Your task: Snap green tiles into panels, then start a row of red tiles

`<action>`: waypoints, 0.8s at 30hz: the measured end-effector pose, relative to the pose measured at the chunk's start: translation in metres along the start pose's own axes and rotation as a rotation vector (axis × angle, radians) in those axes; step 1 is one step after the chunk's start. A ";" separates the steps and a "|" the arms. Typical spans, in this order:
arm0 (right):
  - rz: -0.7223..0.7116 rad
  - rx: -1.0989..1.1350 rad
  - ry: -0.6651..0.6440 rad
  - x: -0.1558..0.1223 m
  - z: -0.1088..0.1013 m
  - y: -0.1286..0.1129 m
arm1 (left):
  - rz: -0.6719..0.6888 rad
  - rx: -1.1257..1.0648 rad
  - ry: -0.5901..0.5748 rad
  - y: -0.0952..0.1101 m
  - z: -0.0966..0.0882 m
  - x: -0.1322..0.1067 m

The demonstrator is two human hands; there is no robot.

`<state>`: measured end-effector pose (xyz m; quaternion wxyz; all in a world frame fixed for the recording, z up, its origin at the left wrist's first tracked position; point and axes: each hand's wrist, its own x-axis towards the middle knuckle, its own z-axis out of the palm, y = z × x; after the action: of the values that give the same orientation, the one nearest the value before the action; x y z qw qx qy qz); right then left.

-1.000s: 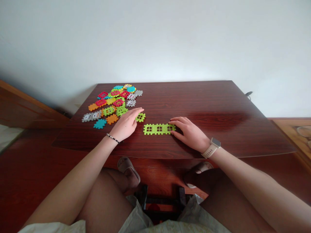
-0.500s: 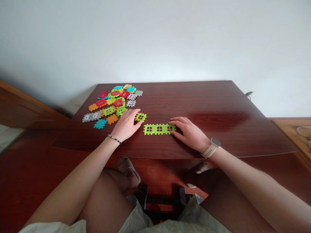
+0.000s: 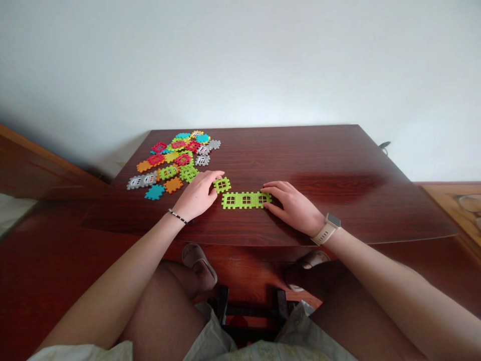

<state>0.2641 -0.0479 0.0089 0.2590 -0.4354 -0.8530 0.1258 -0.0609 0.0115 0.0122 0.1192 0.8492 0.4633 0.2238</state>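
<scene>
A pale wall (image 3: 240, 60) rose behind a glossy, dark red wood-grain surface (image 3: 319, 155), and a reddish wooden floor (image 3: 48, 260) showed below it. The person sat at the near edge, with pale shorts (image 3: 210, 341) across the lap and a slipper (image 3: 197, 259) on the floor in view between the knees.

On the left part of the surface lay a loose pile of interlocking plastic tiles (image 3: 176, 163) in red, orange, yellow, teal, green and grey, many with window-like cut-outs. Right of the pile, near the person, lay a green strip of three joined tiles (image 3: 246, 200), flat on the surface. A single green tile (image 3: 222, 185) sat just above the strip's left end; whether the two touched could not be told.

The left hand (image 3: 197, 195), with a thin beaded bracelet (image 3: 177, 216) at the wrist, lay open and low, its fingers stretched toward the single tile and reaching just past its left side, without gripping it. The right hand (image 3: 291, 203), with a cream-strapped watch (image 3: 330, 226) at the wrist, was loosely open, its curved fingertips (image 3: 265, 193) resting on the strip's right end without a visible grip.
</scene>
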 end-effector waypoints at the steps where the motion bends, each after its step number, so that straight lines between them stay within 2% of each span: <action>1: -0.001 -0.002 0.001 0.000 0.000 0.000 | 0.006 0.002 -0.002 0.001 0.000 0.000; 8: 0.001 -0.016 -0.006 -0.001 0.000 0.000 | 0.015 0.046 -0.048 0.000 0.000 -0.002; 24: -0.021 -0.024 0.009 -0.001 0.003 0.001 | 0.088 -0.017 0.025 0.008 0.001 -0.001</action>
<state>0.2637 -0.0478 0.0052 0.2589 -0.4300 -0.8578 0.1106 -0.0549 0.0069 0.0140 0.1108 0.8649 0.4249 0.2433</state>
